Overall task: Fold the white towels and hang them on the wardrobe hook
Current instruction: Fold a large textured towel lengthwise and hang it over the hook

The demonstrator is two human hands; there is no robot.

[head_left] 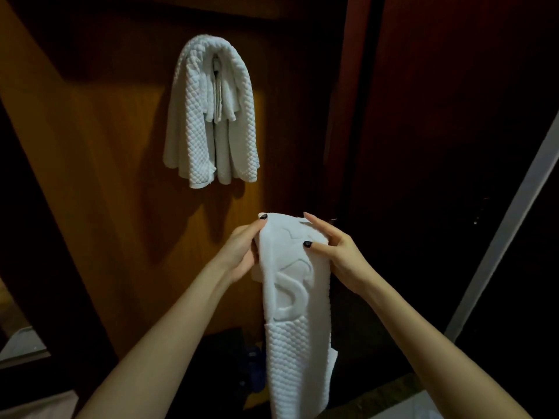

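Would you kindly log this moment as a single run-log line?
stage: folding | left hand: grips towel | right hand: pinches towel | hung towels: draped on wardrobe

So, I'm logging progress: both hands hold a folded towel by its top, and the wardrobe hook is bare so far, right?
Not bare: the head view shows hanging towels already draped there. The left hand and right hand do hold the folded towel by its top.

Two hands show, the left hand (240,252) and the right hand (340,255), both toward 6 o'clock. One folded white towel (295,313) hangs between them. At 11 o'clock is one hanging bundle of white towels (193,122): one quilted outer towel over smaller ones, whose number is unclear.
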